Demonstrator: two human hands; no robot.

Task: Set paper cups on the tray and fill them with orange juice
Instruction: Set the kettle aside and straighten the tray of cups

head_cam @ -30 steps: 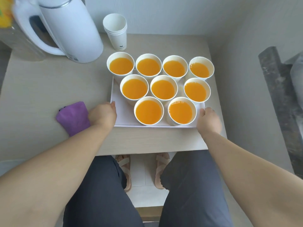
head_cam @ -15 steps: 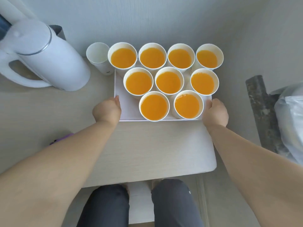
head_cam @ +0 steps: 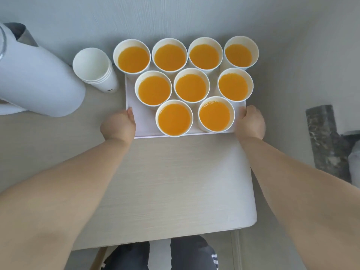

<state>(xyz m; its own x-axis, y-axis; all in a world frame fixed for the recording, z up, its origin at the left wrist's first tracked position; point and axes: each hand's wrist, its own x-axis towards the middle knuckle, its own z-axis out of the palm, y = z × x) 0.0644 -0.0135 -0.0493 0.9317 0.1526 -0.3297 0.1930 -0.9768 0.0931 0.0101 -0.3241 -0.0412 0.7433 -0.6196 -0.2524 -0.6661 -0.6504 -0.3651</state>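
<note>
A white tray (head_cam: 145,123) carries several white paper cups (head_cam: 191,87) filled with orange juice, set in three rows. It is held up above the table, near the back wall. My left hand (head_cam: 118,124) grips the tray's left edge at the near corner, thumb on top. My right hand (head_cam: 250,122) grips the right edge at the near corner, beside the nearest right cup (head_cam: 215,116). The fingers under the tray are hidden.
A stack of empty paper cups (head_cam: 95,70) stands just left of the tray. A large white jug (head_cam: 35,82) stands at the far left. The pale wooden table (head_cam: 175,182) ends at right by a dark grey post (head_cam: 323,139). My legs show below.
Both hands have carried the tray away from the table's near edge toward the back wall. The view has risen and the purple cloth has dropped out of sight.
</note>
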